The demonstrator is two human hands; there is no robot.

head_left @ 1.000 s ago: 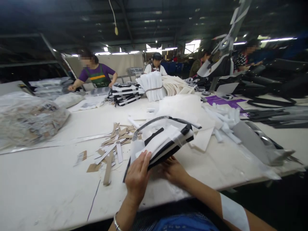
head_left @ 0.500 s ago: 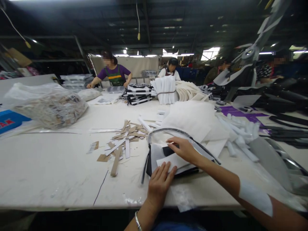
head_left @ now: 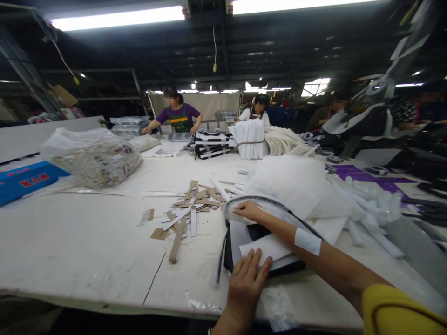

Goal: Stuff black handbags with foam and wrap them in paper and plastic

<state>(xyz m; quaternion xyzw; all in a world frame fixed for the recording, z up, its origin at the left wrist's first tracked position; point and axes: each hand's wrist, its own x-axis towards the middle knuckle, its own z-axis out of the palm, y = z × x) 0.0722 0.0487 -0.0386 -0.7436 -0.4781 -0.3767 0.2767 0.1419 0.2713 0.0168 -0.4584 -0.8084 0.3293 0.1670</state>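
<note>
A black-edged bag (head_left: pixel 229 249) with a clear, piped flap (head_left: pixel 270 200) lies opened on the table in front of me. Across its front is a folded white sheet (head_left: pixel 268 246). My left hand (head_left: pixel 247 281) rests flat on the near edge of that sheet, fingers stretched out. Reaching over the bag, my right hand (head_left: pixel 248 211) has its fingers pinched together at the far left of the flap, by the clear panel. Whatever is between those fingertips is too small to make out. A white patch (head_left: pixel 307 241) covers part of my right forearm.
Cardboard strips (head_left: pixel 179 232) lie left of the bag. White padding sheets (head_left: pixel 286 181) and white rolls (head_left: pixel 377 228) are piled behind and right. A filled plastic bag (head_left: pixel 101 160) and blue packaging (head_left: pixel 31 179) sit at left. Across the table, a person (head_left: pixel 179 116) handles stacked pieces.
My right hand has moved away from me, from above the white sheet to the flap's far left side. My left hand stays on the sheet. The view has tilted up and shifted left.
</note>
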